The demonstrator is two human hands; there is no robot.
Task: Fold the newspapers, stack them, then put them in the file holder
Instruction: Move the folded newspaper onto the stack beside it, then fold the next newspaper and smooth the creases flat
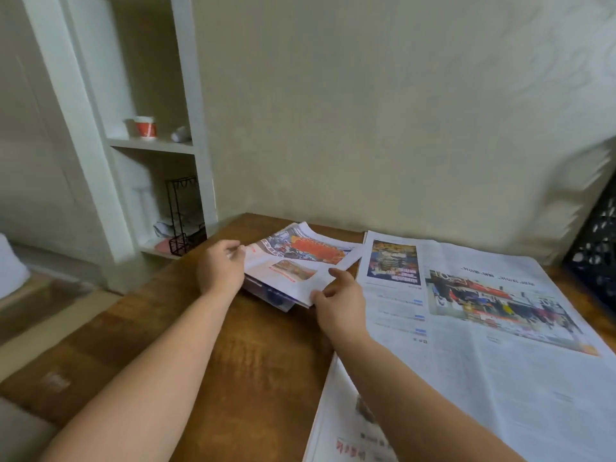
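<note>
Wood table (206, 345): the left hand (218, 271) pinches the folded stack's (293, 271) left edge, and the right hand (340, 301), fingers loose, touches its near corner. Stacking looks underway. Right of both hands an unfolded paper (483, 328) likely needs folding next.

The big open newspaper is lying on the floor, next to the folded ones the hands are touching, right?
Not quite. The head view shows the big open newspaper lying on the wooden table, not the floor. The rest is right: it sits beside the folded newspapers, which the left hand and right hand are both touching.
</note>
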